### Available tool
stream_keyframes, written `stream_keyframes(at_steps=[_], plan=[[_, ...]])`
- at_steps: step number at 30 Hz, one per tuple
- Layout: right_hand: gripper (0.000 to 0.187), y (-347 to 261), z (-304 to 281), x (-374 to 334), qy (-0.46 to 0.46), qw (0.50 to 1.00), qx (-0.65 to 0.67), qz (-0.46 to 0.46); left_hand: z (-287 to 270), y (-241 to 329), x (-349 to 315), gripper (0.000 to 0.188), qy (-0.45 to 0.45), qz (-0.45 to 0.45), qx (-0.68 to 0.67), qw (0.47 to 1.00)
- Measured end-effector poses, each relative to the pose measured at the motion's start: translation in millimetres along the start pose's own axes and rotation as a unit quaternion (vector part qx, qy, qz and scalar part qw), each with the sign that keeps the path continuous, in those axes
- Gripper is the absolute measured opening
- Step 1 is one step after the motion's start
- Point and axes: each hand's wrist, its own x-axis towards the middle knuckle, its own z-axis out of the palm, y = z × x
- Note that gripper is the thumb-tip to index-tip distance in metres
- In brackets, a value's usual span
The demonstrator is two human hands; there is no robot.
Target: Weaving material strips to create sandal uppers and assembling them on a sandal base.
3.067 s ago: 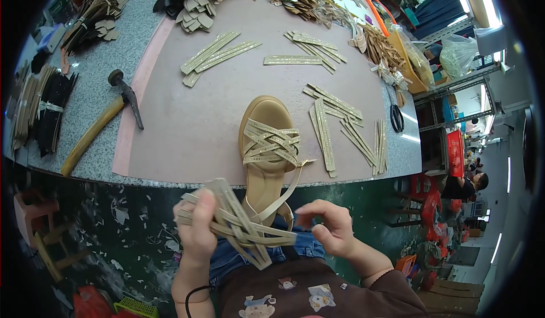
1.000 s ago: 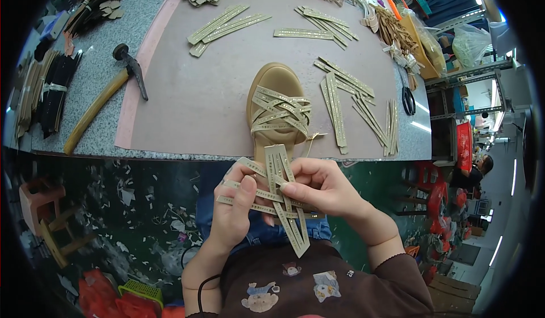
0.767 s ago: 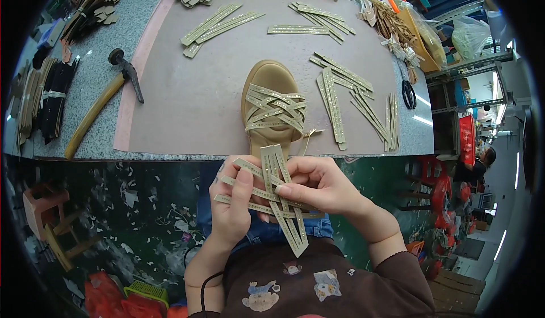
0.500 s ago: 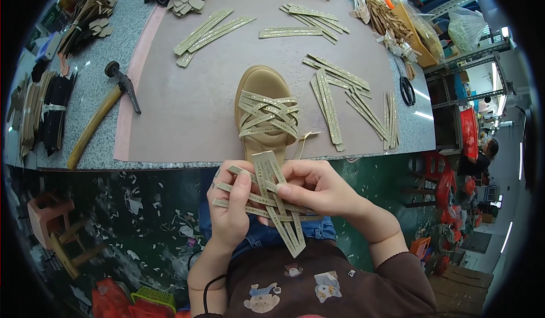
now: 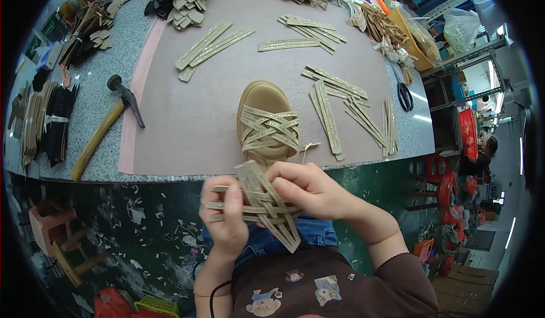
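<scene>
Between my hands, just off the table's near edge, is a set of pale gold studded straps [image 5: 265,209] crossing each other in a loose weave. My left hand [image 5: 226,213] is closed on the strap ends at the left, thumb on top. My right hand [image 5: 304,190] pinches the weave from the right, near its upper part. Straight beyond them a tan sandal [image 5: 264,94] stands on the mat, with similar crossed straps over its front; its heel end is partly hidden by my hands. A small tied piece [image 5: 308,146] lies beside the sandal.
On the mat [image 5: 204,119] lie several loose strap bundles [image 5: 326,116]. A wooden-handled hammer [image 5: 110,122] rests at left, beside bundled dark strips [image 5: 57,122]. Black scissors [image 5: 405,97] lie at the right edge. Stacked leather pieces [image 5: 187,3] line the back. A stool [image 5: 54,221] stands on the scrap-strewn floor.
The woven straps have tilted and their crossings sit closer together. My right hand has shifted slightly upward over the weave. The table and sandal appear a little lower in view.
</scene>
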Motion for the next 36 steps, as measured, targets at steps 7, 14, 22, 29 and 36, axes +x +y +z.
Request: stream_keyframes(at_steps=[7,14,22,29,36], plan=[[0.024,-36.9,15.8,-4.5,0.076,0.984,0.163,-0.010,-47.3,25.4,41.5,0.015,0.137,0.009,-0.199,0.970],[0.058,42.6,-21.3,-54.2,0.145,0.962,-0.229,0.026,-79.2,37.1,70.9,0.029,0.163,0.145,0.342,0.914],[0.076,65.1,-4.4,-49.7,0.046,0.956,0.262,0.123,-16.9,27.1,37.8,0.031,0.004,0.212,0.559,0.802],[0.055,15.9,-105.6,-131.9,-0.056,0.918,0.363,0.149,54.9,48.1,4.7,0.034,0.036,0.207,0.580,0.787],[0.055,-54.5,-296.0,-221.1,0.408,0.894,0.178,-0.040,165.7,41.8,-1.6,0.038,-0.045,0.319,0.587,0.743]])
